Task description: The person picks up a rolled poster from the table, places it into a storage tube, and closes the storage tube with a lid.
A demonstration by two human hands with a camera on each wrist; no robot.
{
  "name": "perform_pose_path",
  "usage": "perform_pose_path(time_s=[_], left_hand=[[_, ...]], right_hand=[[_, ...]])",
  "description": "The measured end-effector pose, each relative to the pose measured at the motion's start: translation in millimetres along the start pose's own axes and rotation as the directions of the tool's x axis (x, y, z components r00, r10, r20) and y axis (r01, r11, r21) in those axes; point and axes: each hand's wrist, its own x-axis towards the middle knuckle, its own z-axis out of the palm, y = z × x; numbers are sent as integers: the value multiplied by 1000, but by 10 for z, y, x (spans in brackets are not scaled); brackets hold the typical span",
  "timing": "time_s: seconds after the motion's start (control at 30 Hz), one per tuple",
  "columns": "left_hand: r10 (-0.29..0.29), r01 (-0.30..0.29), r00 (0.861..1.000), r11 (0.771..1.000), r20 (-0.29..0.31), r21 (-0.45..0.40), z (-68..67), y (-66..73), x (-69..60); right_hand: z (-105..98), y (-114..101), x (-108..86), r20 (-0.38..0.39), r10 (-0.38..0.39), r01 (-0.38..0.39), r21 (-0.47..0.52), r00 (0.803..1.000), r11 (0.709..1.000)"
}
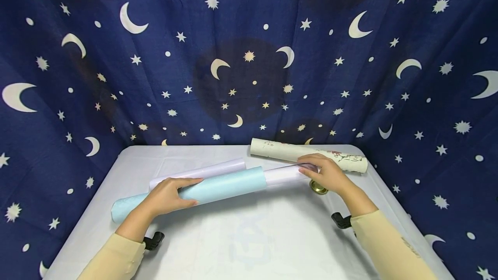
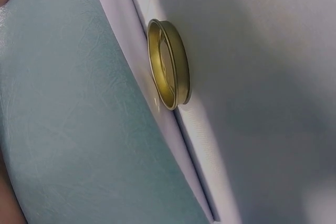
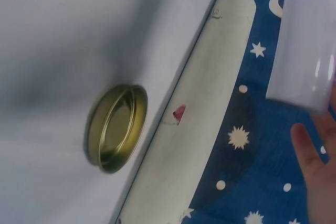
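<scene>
"Left hand (image 1: pixel 169 195)?"
"Grips blue tube (image 1: pixel 229 187), over table (image 1: pixel 295 237)."
"Right hand (image 1: pixel 324 174)?"
"At outer end of white roll (image 1: pixel 282 176); can't tell if gripping."
"Roll?"
"Partly in tube's right end. Gold dish (image 3: pixel 116 129) near right hand."

A shallow gold lid (image 2: pixel 181 61) shows at the lilac roll's (image 2: pixel 118 9) edge, beside the blue roll (image 2: pixel 73 98).

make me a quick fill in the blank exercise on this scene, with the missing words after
1. Beneath the left hand, the large roll is light ____.
2. A paler roll extends from the large roll's end toward the ____ hand.
3. The round metal piece beside the flowered roll is ____ in colour.
4. The backdrop shows stars, dots and crescent ____.

Missing words: blue; right; gold; moons.
</scene>
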Motion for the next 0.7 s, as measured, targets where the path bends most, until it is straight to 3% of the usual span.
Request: perform_pose_path(time_s=[0.27,0.5,0.7], left_hand=[[0,0,1000,1000,4,0,-2,-7,-2],[-20,20,1000,1000,9,0,7,-20,-8],[-13,13,1000,1000,9,-3,4,-22,-8]], right_hand=[[-62,154,-133,35,49,-51,48,998,998],[-50,235,-172,29,69,-71,67,997,995],[-32,267,-176,42,130,-134,105,991,985]])
